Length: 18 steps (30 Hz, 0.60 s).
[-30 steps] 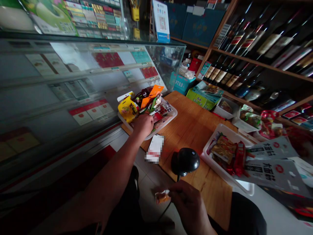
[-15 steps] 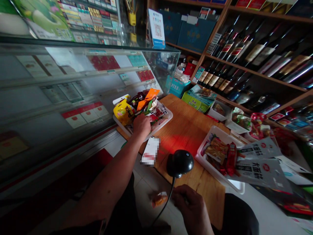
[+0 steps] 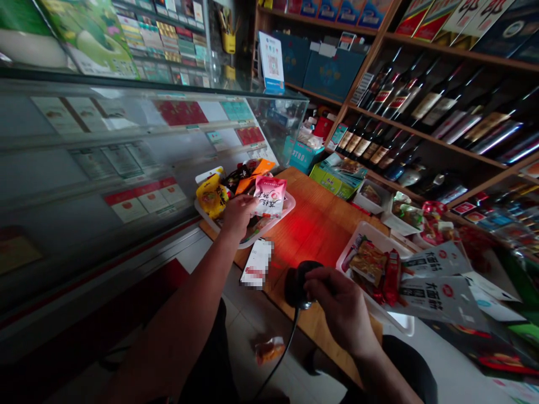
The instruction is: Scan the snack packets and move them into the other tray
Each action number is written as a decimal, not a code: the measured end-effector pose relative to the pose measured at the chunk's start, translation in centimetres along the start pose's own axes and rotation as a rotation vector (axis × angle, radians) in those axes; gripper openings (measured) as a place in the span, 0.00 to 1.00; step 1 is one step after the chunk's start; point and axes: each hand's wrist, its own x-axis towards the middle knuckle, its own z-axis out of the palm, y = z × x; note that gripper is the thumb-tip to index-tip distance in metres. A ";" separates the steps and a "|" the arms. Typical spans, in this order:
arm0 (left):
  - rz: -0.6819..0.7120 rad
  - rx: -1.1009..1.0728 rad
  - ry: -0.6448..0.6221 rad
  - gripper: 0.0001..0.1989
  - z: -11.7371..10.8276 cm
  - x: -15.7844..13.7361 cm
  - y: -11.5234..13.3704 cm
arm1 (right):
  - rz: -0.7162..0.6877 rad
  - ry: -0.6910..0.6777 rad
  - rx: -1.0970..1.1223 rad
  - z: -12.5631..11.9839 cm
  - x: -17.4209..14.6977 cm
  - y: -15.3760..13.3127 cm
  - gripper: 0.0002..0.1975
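Observation:
My left hand (image 3: 238,216) grips a pink-and-white snack packet (image 3: 270,197) by its edge. It holds it above a white tray (image 3: 248,238) of mixed snack packets, among them a yellow bag (image 3: 211,196) and an orange packet (image 3: 256,175). A black tabletop barcode scanner (image 3: 304,283) stands on the wooden table (image 3: 309,221), throwing red light toward the tray. My right hand (image 3: 343,308) overlaps the scanner's right edge with its fingers curled; nothing shows in them, and I cannot tell whether they touch it. A phone (image 3: 256,264) lies on the table's left edge, its screen partly blurred.
A second white tray (image 3: 406,325) holds snack packets and grey bags (image 3: 438,300) on the right. A glass display counter (image 3: 84,185) stands left; wine bottles (image 3: 425,106) fill the shelves behind. A small orange packet (image 3: 269,350) is low down beside the scanner's cable (image 3: 282,353).
My left hand has come up out of the tray's contents with the pink-and-white packet. My right hand has moved up and forward from below the scanner to its right edge.

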 end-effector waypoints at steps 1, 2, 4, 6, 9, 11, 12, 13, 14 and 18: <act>-0.031 -0.030 -0.027 0.12 0.2 -0.3 0.1 | -0.009 0.010 -0.001 0.0 1.2 -0.5 0.12; -0.055 -0.060 -0.053 0.12 0.3 -0.6 0.1 | -0.028 0.022 -0.018 0.1 2.4 -0.8 0.12; -0.108 -0.133 -0.109 0.13 0.5 -1.1 0.2 | -0.110 0.062 -0.090 0.2 4.9 -1.1 0.12; -0.174 -0.225 -0.161 0.14 0.6 -1.5 0.2 | -0.277 0.143 -0.272 0.1 7.4 -1.0 0.10; -0.276 -0.337 -0.247 0.16 0.7 -1.9 0.1 | -0.609 0.184 -0.623 -0.1 10.3 -0.6 0.14; -0.327 -0.386 -0.324 0.16 0.7 -2.2 0.1 | -0.744 0.179 -0.784 -0.2 11.6 -0.4 0.20; -0.350 -0.399 -0.362 0.16 0.7 -2.4 0.1 | -0.779 0.174 -0.841 -0.2 12.0 -0.4 0.21; -0.369 -0.407 -0.398 0.16 0.7 -2.6 0.1 | -0.796 0.170 -0.880 -0.2 12.4 -0.4 0.21; -0.384 -0.413 -0.434 0.16 0.8 -2.8 0.2 | -0.804 0.168 -0.898 -0.2 12.6 -0.4 0.19; -0.406 -0.456 -0.551 0.15 1.1 -3.7 0.5 | -0.719 0.136 -0.792 0.0 13.5 0.0 0.10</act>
